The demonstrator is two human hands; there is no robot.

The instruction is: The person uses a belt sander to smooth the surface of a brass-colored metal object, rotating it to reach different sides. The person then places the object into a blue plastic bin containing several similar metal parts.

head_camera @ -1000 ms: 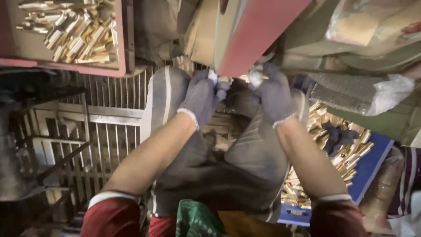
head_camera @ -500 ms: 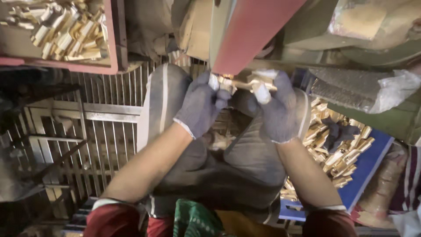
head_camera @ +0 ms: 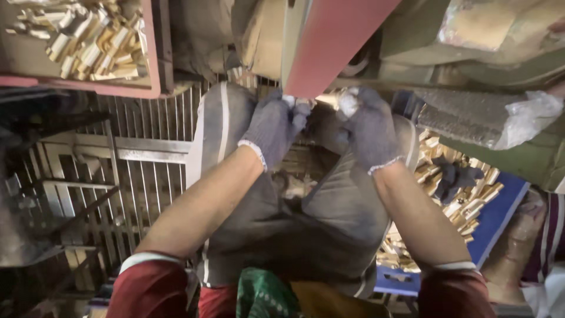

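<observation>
Both hands wear grey knit gloves and meet just under the lower edge of a red panel (head_camera: 338, 41) that slants down from the top of the view. The left hand (head_camera: 272, 126) has its grip closed, fingertips pinched on the near end of a small brass piece (head_camera: 327, 100). The right hand (head_camera: 368, 126) is closed on the other end of the same piece, thumb and fingers bunched round it. The piece lies level between the two hands, close against the panel's edge; only a short pale-gold stretch of it shows between the gloves, and its full shape cannot be told.

Both forearms are bare, and red sleeves (head_camera: 150, 288) begin at the bottom of the frame. The person's knees, in grey trousers (head_camera: 347, 206), spread below the hands.

At the upper left a red tray (head_camera: 154, 65) holds a heap of brass parts (head_camera: 88, 38). At the right a blue tray (head_camera: 500, 212) holds another heap of brass pieces (head_camera: 462, 194), with a dark glove (head_camera: 456, 176) lying on top of them. Under and left of the knees runs a metal grate (head_camera: 147, 171) of thin bars. To the right of the hands a rough grey block (head_camera: 459, 115) lies partly wrapped in clear plastic (head_camera: 529, 115), beside green machine housing (head_camera: 518, 159).
</observation>
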